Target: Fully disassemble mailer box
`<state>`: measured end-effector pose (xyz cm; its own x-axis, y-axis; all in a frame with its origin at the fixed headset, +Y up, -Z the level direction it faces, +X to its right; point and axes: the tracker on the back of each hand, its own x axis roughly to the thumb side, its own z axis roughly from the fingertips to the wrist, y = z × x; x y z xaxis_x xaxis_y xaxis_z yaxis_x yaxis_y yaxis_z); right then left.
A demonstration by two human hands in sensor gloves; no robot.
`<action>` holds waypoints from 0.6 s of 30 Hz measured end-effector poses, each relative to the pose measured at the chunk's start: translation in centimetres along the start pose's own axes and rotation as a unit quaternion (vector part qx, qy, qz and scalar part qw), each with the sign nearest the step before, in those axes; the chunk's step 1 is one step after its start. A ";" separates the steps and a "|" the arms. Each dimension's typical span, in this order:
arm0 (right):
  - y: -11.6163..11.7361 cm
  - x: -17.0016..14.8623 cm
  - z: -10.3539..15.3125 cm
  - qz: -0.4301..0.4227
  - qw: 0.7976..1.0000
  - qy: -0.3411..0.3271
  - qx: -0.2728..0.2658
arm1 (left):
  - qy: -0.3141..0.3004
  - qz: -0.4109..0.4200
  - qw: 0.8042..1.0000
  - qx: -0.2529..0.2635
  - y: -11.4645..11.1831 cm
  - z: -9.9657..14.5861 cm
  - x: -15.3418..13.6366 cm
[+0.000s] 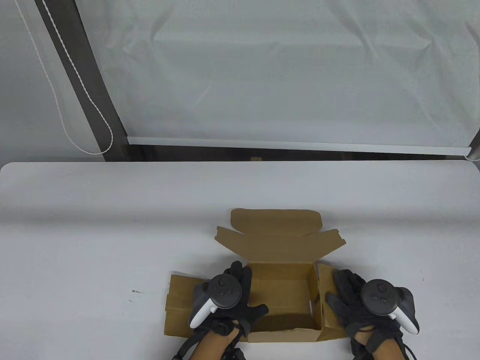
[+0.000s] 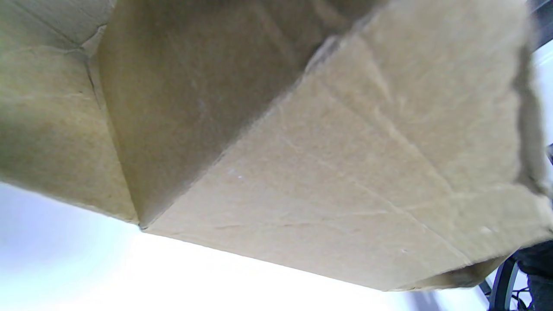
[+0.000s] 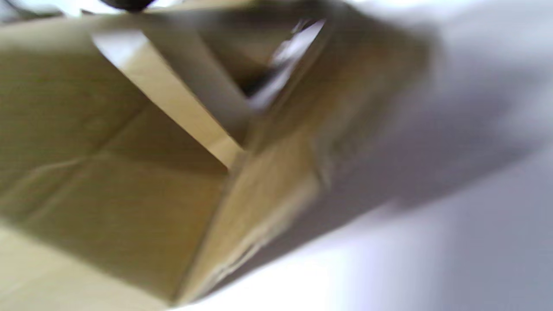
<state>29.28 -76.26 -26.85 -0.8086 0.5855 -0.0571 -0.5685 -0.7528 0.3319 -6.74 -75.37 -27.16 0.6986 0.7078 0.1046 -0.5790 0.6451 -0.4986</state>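
A brown cardboard mailer box [image 1: 281, 296] sits open at the near edge of the table, its lid [image 1: 277, 232] folded back and up at the far side. Its left side panel [image 1: 180, 307] lies flat on the table. My left hand [image 1: 232, 300] rests spread on that panel at the box's left wall. My right hand [image 1: 348, 300] lies flat, fingers spread, on the right side flap [image 1: 326, 277], which is folded outward. The left wrist view shows only close cardboard panels [image 2: 324, 172]. The right wrist view shows blurred box panels [image 3: 129, 181].
The white table [image 1: 112, 225] stretches out to the left, right and far side of the box. A white blind with a hanging cord [image 1: 90, 108] is behind the table. A small dark mark [image 1: 135, 291] is on the table left of the box.
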 end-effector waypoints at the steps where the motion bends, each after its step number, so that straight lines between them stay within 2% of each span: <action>1: -0.2 -0.6 0.0 -0.001 1.000 0.017 0.005 | -0.001 0.002 1.000 0.000 0.0 0.0 0.0; 3: -0.9 -1.8 0.0 -0.013 0.999 0.040 -0.017 | -0.001 0.005 1.000 0.001 0.1 0.0 -0.1; 4: -1.4 -2.1 0.2 -0.033 0.998 0.036 -0.049 | -0.001 0.005 1.000 0.001 0.1 0.0 -0.1; 7: -2.3 -0.9 0.8 -0.093 0.983 -0.028 -0.154 | -0.002 0.003 1.000 -0.002 0.0 0.0 -0.1; 8: -2.4 0.4 1.0 -0.112 0.974 -0.088 -0.178 | -0.002 0.002 1.000 -0.003 0.0 -0.1 0.0; 9: -2.3 1.3 1.1 -0.111 0.970 -0.113 -0.185 | -0.003 0.002 1.000 -0.003 0.0 -0.1 0.0; 10: -2.0 2.6 1.3 -0.094 0.967 -0.146 -0.185 | -0.002 0.002 1.000 -0.002 0.0 -0.1 0.0; 12: -1.2 4.6 1.3 -0.044 0.969 -0.194 -0.144 | -0.002 0.002 1.000 -0.002 0.0 -0.1 -0.1; 14: 0.4 5.6 0.8 -0.009 0.978 -0.188 -0.087 | -0.004 0.004 1.000 -0.002 0.0 0.0 -0.1; 16: 1.1 5.4 0.3 -0.017 0.985 -0.161 -0.050 | -0.006 0.000 1.000 -0.001 0.0 0.0 0.0; 17: 1.0 5.2 0.4 -0.024 0.986 -0.155 -0.053 | -0.007 -0.001 1.000 -0.001 0.0 0.0 0.0; 18: 0.4 4.9 0.5 -0.032 0.985 -0.151 -0.081 | -0.006 -0.002 1.000 0.000 0.0 0.0 0.0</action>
<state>25.22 -73.55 -26.55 -0.7022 0.6780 0.2171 -0.6539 -0.7349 0.1798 -6.71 -75.35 -27.14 0.6951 0.7093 0.1170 -0.5764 0.6471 -0.4990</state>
